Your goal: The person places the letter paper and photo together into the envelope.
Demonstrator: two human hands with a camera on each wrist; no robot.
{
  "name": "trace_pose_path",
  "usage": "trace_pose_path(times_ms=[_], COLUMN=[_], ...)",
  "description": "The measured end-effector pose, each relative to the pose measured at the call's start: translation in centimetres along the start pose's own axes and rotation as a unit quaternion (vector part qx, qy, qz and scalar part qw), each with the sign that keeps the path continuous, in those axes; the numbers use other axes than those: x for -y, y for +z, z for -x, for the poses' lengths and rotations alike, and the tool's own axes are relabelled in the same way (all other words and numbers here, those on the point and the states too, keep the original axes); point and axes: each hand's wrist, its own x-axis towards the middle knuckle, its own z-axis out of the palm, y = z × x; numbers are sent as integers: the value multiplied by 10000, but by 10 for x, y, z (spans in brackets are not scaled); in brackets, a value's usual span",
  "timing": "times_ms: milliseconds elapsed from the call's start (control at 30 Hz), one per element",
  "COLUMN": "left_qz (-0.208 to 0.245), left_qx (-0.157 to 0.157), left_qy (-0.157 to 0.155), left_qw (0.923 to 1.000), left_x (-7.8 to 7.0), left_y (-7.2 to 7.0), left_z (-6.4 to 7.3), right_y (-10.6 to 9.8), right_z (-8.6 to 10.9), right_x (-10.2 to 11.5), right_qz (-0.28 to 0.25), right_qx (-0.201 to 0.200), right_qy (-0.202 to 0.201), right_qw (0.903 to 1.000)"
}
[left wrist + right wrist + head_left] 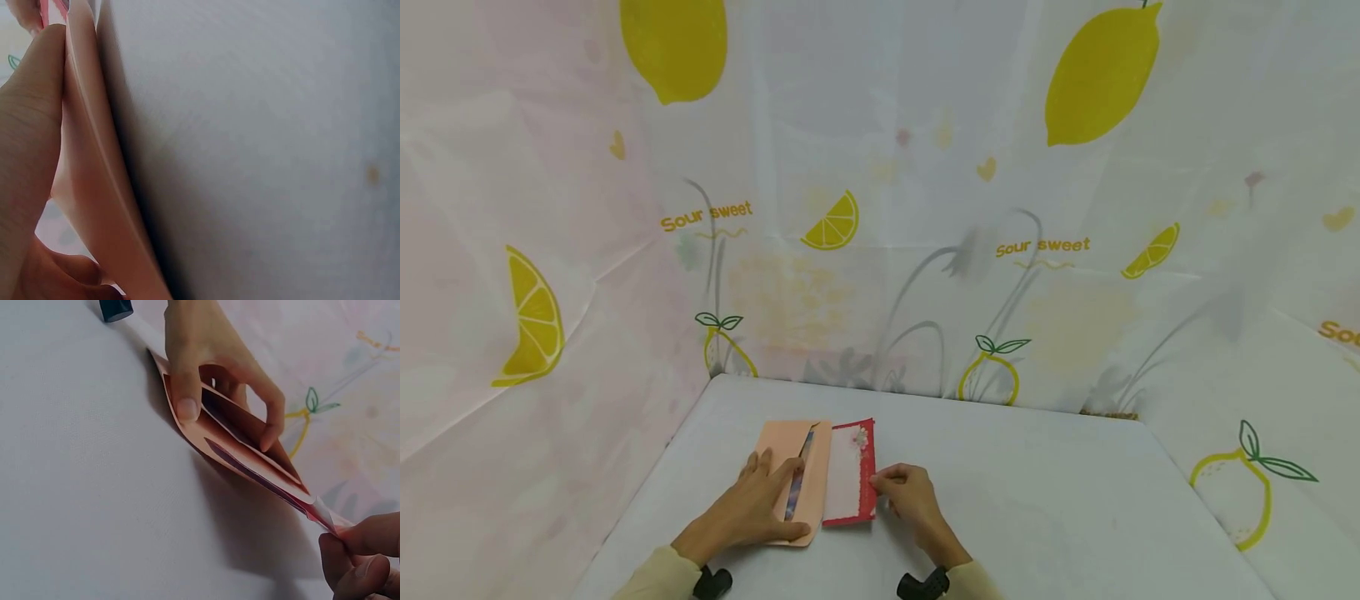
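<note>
A peach envelope [775, 435] lies on the white table, with a dark bluish-purple patterned strip [797, 483] showing through a long gap in it. My left hand [747, 506] rests spread over the envelope, thumb near the near edge and fingers farther up. From the envelope's right side extends a red-bordered card [842, 479] with a pale middle and a small flower decoration. My right hand [913, 500] pinches that card's right edge between thumb and fingers. In the right wrist view the envelope [203, 439] gapes beneath the left hand [209, 353], tilted off the table.
The white table [1037, 500] stretches to the right and in front of the hands. Behind and beside it hang pale cloth walls [880, 275] printed with lemons and lettering. Each wrist wears a dark device, such as the right one [923, 585].
</note>
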Motion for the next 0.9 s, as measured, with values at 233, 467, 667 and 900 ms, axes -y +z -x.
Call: trace_pose_path(times_ms=[233, 467, 667, 900], left_qz=[0, 49, 35, 17], left_qx=[16, 14, 0, -93], left_qy=[18, 34, 55, 162], left_qw=[10000, 10000, 10000, 9998], left_x=[-1, -2, -3, -2], left_y=[0, -1, -1, 0], left_z=[-2, 0, 0, 0], right_y=[8, 16, 24, 36], right_z=[-2, -3, -1, -1], right_x=[-1, -4, -2, 2], right_qz=[128, 174, 108, 81], right_qx=[-55, -38, -130, -163], right_qy=[0, -59, -31, -97], right_qw=[9999, 9998, 9999, 9998])
